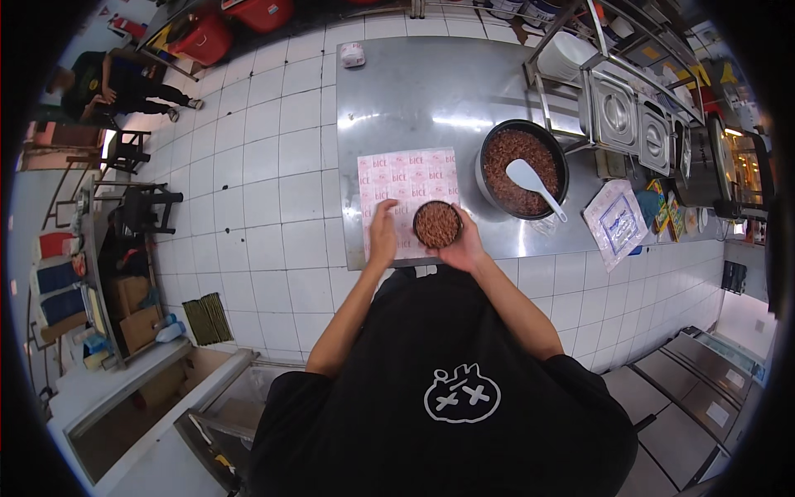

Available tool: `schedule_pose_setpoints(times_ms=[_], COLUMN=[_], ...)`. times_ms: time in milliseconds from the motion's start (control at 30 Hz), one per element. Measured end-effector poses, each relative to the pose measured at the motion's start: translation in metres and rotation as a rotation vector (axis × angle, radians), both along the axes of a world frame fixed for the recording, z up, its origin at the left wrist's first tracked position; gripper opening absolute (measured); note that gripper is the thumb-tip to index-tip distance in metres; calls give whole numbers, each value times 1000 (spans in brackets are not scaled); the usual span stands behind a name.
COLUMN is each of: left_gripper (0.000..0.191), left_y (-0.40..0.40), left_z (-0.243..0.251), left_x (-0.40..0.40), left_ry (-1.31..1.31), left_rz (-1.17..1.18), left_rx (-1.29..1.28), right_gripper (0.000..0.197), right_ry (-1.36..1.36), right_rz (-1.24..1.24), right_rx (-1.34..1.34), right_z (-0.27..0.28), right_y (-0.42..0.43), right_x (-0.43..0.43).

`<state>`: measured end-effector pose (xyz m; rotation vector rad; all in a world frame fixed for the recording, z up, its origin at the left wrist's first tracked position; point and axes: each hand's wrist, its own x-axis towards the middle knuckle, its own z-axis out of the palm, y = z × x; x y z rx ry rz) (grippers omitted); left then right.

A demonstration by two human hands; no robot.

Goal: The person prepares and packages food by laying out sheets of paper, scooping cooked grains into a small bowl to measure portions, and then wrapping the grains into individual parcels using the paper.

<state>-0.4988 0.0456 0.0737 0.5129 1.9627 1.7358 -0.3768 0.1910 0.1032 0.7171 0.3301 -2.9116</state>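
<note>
My right hand point(466, 244) grips a small round dark bowl point(460, 227) from its right side. Reddish-brown cooked rice point(438, 225) fills the bowl to about its rim. Beneath lies a sheet of printed wrapping paper point(407, 177), white with pink writing. My left hand point(382, 237) is apart from the bowl, over the paper's left part, fingers spread and holding nothing. To the right stands a large black-rimmed pot point(486, 186) of the same rice point(512, 152), with a white rice paddle point(528, 177) resting across it, its handle over the rim.
A wrapped packet point(353, 54) sits at the far left corner of the steel table point(428, 81). Lidded steel pans point(615, 112) in a metal rack point(540, 93) stand at right. A plastic pack of paper point(615, 223) overhangs the front edge. Another person point(93, 84) stands at far left.
</note>
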Motion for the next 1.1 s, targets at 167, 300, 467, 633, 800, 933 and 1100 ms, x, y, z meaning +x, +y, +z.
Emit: schedule_pose_setpoints(times_ms=[167, 300, 467, 633, 800, 933, 1100], left_gripper=[47, 78, 90, 90, 65, 32, 26], left_y=[-55, -56, -58, -54, -55, -37, 21], left_z=[-16, -25, -32, -31, -40, -38, -31], left_x=[-15, -2, -4, -7, -16, -44, -93], left_ry=[509, 658, 712, 704, 679, 659, 692], left_rz=[-152, -292, -335, -352, -270, -146, -140], left_rx=[-490, -763, -828, -801, -698, -577, -491], right_gripper=[50, 59, 60, 62, 68, 64, 64], right_ry=[-41, 104, -81, -142, 18, -392, -1139], right_rz=[-364, -53, 147, 164, -167, -536, 216], right_rx=[981, 2222, 2443, 2445, 2362, 2461, 2346], right_z=[-31, -39, -50, -43, -5, 31, 54], right_y=[-1, -14, -23, -22, -10, 71, 157], right_x=[-33, -43, -46, -47, -30, -14, 11])
